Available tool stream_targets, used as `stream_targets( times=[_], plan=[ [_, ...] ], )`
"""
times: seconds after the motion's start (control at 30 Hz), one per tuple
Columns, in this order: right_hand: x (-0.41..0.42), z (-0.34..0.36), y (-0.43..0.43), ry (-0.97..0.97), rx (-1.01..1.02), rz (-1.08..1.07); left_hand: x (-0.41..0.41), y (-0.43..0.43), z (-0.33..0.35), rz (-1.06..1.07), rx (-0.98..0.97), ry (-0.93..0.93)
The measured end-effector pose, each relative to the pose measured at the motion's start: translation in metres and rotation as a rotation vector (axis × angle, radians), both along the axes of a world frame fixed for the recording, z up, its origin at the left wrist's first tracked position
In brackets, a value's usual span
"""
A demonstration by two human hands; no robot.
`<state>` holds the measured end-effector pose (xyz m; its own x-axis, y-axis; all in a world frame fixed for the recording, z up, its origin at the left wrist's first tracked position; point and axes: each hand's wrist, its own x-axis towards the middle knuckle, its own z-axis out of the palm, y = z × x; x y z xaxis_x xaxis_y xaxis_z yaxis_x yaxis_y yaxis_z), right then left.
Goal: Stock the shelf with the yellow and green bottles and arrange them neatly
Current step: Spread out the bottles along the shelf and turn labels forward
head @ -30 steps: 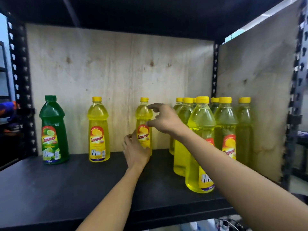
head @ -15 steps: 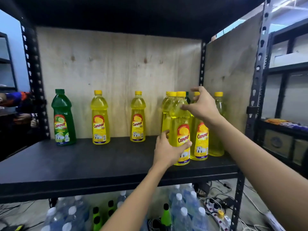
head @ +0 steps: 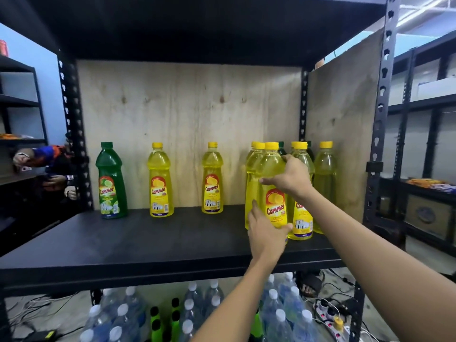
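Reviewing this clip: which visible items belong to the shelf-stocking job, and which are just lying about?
Job:
green bottle
two spaced yellow bottles
yellow bottle cluster
front yellow bottle, gripped by left hand and right hand
shelf

Lying about:
water bottles
power strip

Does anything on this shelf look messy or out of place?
Nothing is spilled or tipped. The arrangement is uneven, though: the green bottle and two yellow bottles stand spaced along the back, while the rest crowd at the right, where both hands hold one bottle.
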<state>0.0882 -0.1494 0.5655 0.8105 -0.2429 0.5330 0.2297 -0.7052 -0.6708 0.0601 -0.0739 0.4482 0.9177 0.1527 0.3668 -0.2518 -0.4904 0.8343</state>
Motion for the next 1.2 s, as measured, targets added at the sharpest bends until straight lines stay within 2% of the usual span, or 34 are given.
stream_targets(
  times=[0.23,0.47,0.67,0.87,1.2],
  plan=[
    [-0.012,-0.006,0.013,-0.059,0.030,-0.037,-0.002,-0.003,0.001,0.062,0.018,-0.013],
    [-0.015,0.004,0.061,-0.171,-0.103,-0.011,0.009,0.049,0.007,0.094,0.026,-0.115],
    [0.009,0.018,0.110,-0.147,-0.058,0.052,0.040,0.107,0.016,0.161,0.096,-0.153],
    [0.055,0.011,0.155,-0.073,-0.061,0.040,0.078,0.153,0.011,0.141,0.114,-0.120],
    [0.099,-0.010,0.172,-0.107,-0.109,0.024,0.117,0.172,-0.010,0.089,0.111,-0.163]
  ],
)
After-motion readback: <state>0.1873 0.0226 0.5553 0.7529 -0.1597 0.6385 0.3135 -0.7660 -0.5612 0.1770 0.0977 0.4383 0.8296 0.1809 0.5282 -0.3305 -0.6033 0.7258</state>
